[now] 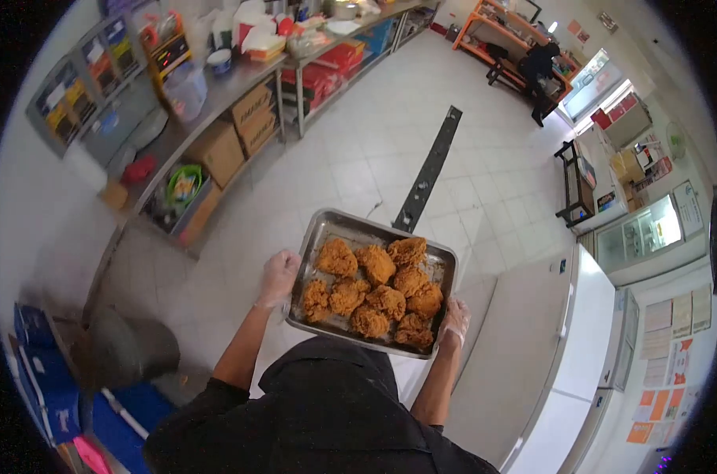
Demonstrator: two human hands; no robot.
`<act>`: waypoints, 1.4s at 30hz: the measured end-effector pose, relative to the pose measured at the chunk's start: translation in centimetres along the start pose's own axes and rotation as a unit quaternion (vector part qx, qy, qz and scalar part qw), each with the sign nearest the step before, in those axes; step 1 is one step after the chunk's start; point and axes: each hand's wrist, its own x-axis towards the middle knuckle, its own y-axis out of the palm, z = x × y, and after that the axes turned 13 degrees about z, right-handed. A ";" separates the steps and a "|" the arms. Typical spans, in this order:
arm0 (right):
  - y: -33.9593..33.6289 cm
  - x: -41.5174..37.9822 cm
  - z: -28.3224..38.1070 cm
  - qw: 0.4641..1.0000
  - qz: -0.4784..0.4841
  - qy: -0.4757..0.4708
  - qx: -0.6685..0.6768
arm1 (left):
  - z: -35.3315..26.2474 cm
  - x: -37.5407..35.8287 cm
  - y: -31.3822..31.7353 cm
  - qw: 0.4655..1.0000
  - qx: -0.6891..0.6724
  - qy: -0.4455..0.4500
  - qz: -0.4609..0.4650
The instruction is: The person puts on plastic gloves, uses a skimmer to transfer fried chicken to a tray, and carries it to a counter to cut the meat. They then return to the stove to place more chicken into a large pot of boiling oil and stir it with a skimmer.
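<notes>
A metal tray (327, 223) is held out in front of my body, slightly tilted in the view. Several pieces of fried chicken (386, 302) lie on it, golden brown and crusty. My left hand (279, 276), in a clear plastic glove, grips the tray's left side. On the opposite side, my right hand (456, 320), gloved the same way, is closed around the rim. The fingers beneath the tray are partly hidden from view.
A dark floor strip (430, 170) runs ahead over pale tiles. Steel work tables (240, 83) with boxes line the left. White freezers (532, 324) stand close on the right. Behind me to the left is a grey bin (133, 347). A person in dark clothes (539, 75) stands far off.
</notes>
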 end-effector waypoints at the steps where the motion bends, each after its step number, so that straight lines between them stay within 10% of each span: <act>1: 1.1 3.0 0.4 1.000 0.001 0.000 0.004 | 0.2 3.1 0.8 1.000 -0.021 -0.009 0.005; 16: 31.7 59.9 16.8 0.998 -0.013 0.013 -0.053 | 11.4 66.0 6.8 0.997 -0.056 -0.045 -0.004; 42: 54.4 148.2 67.3 0.991 0.130 -0.014 -0.024 | -18.1 156.5 15.8 0.999 -0.028 -0.018 -0.029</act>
